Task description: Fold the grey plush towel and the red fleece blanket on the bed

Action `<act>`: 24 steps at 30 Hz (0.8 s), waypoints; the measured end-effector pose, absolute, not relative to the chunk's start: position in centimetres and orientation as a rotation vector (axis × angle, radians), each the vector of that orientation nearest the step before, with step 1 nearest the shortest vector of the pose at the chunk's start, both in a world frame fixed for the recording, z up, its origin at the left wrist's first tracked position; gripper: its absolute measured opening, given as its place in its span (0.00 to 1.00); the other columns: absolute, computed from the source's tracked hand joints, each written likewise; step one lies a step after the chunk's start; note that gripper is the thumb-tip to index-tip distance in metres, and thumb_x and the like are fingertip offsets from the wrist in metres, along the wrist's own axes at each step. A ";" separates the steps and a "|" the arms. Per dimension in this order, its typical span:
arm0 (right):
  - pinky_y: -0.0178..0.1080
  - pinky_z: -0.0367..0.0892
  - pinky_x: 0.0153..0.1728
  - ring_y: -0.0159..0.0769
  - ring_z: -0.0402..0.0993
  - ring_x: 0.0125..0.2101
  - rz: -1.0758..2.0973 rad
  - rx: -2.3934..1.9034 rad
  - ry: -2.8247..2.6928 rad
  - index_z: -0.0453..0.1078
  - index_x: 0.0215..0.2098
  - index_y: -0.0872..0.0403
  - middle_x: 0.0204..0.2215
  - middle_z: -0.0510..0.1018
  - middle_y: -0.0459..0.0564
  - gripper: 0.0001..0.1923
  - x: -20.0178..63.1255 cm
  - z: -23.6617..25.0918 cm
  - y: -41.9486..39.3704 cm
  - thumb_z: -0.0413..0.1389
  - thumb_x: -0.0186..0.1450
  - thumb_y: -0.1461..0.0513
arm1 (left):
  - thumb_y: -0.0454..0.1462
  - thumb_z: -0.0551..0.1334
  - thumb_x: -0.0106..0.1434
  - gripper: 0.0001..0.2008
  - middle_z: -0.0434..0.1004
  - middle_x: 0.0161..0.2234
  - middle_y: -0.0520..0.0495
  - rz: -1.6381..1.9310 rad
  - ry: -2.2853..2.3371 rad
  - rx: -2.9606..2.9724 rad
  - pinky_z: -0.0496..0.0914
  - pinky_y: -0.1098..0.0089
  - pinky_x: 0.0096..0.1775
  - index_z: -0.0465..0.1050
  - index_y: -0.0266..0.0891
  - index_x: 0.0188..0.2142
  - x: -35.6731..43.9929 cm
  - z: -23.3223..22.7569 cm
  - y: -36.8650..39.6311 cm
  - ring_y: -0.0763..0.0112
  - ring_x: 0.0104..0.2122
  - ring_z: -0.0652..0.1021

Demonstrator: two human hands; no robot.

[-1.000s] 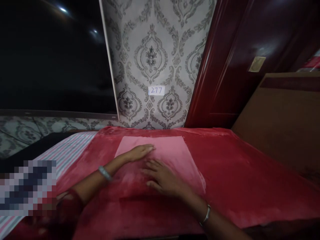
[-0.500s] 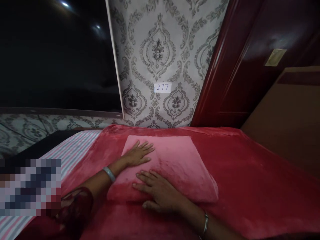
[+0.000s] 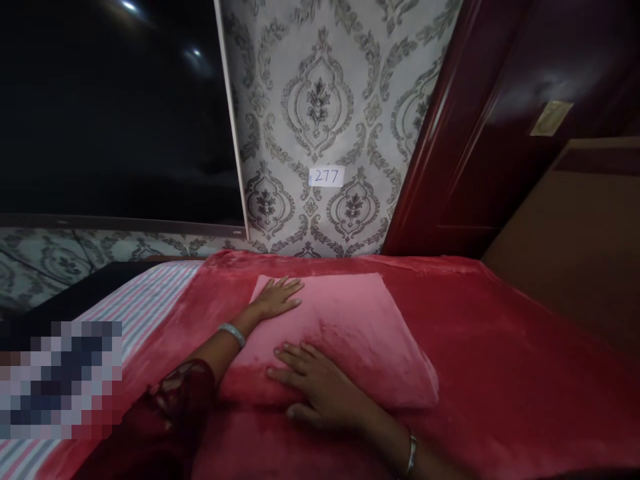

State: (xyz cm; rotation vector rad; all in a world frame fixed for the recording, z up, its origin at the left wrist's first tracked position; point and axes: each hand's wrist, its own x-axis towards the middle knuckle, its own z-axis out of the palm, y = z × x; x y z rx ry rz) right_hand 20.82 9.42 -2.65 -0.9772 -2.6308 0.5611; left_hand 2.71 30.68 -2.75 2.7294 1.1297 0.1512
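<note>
A pink folded cloth (image 3: 345, 313), plush and roughly four-sided, lies flat on a red plush blanket (image 3: 475, 347). My left hand (image 3: 277, 298) rests open on its far left part, palm down with fingers spread. Lower down, my right hand (image 3: 320, 387) lies open over the cloth's near edge, fingers pointing left. Neither hand grips anything. The near edge of the cloth is partly hidden under my right hand and forearm.
A striped sheet (image 3: 145, 300) shows at the left beside the blanket. Behind stand a large dark screen (image 3: 115, 120), a patterned wall with a paper label (image 3: 327, 176) marked 277, and a dark red door (image 3: 465, 133). A brown panel (image 3: 575, 247) borders the right side.
My left hand has slid forward across the pink cloth towards its far left corner. My right hand has stayed almost in place.
</note>
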 end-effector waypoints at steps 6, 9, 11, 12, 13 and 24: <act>0.50 0.40 0.68 0.41 0.44 0.70 0.493 -0.956 -2.598 0.55 0.70 0.44 0.71 0.51 0.49 0.32 20.8 -2.4 9.3 0.50 0.71 0.46 | 0.52 0.46 0.71 0.31 0.47 0.71 0.43 -0.003 1.310 2.741 0.42 0.38 0.65 0.50 0.48 0.70 3.9 0.0 28.7 0.49 0.70 0.49; 0.46 0.52 0.66 0.39 0.59 0.65 0.446 -0.934 -2.431 0.65 0.64 0.49 0.65 0.66 0.51 0.25 22.9 -1.4 9.0 0.48 0.73 0.49 | 0.51 0.47 0.71 0.32 0.50 0.70 0.34 0.056 1.307 2.791 0.42 0.38 0.65 0.53 0.40 0.69 4.9 0.9 24.9 0.47 0.70 0.50; 0.45 0.61 0.60 0.39 0.69 0.57 0.360 -0.969 -2.264 0.71 0.58 0.51 0.56 0.76 0.52 0.23 25.4 -0.7 9.0 0.43 0.75 0.52 | 0.49 0.50 0.70 0.30 0.56 0.68 0.32 0.136 1.147 2.890 0.43 0.40 0.66 0.58 0.38 0.67 5.9 0.8 21.1 0.47 0.69 0.54; 0.45 0.65 0.57 0.39 0.72 0.53 0.320 -1.011 -2.184 0.73 0.56 0.51 0.52 0.79 0.53 0.23 26.8 -0.5 9.1 0.41 0.75 0.53 | 0.49 0.52 0.70 0.29 0.59 0.67 0.33 0.178 0.996 2.943 0.43 0.40 0.66 0.60 0.40 0.66 6.5 0.5 19.1 0.47 0.68 0.57; 0.46 0.67 0.55 0.40 0.74 0.51 0.288 -1.060 -2.120 0.73 0.55 0.51 0.49 0.80 0.53 0.24 28.2 -0.4 9.3 0.40 0.75 0.53 | 0.49 0.54 0.69 0.30 0.60 0.66 0.34 0.221 0.854 2.967 0.44 0.41 0.66 0.60 0.41 0.66 7.3 0.2 17.1 0.47 0.67 0.58; 0.56 0.42 0.67 0.43 0.44 0.70 0.305 -1.322 -2.542 0.58 0.68 0.47 0.69 0.56 0.48 0.25 33.9 -1.2 14.0 0.43 0.74 0.54 | 0.48 0.64 0.63 0.44 0.48 0.71 0.41 0.394 0.465 2.878 0.39 0.36 0.66 0.43 0.51 0.71 14.8 -3.6 10.2 0.46 0.70 0.47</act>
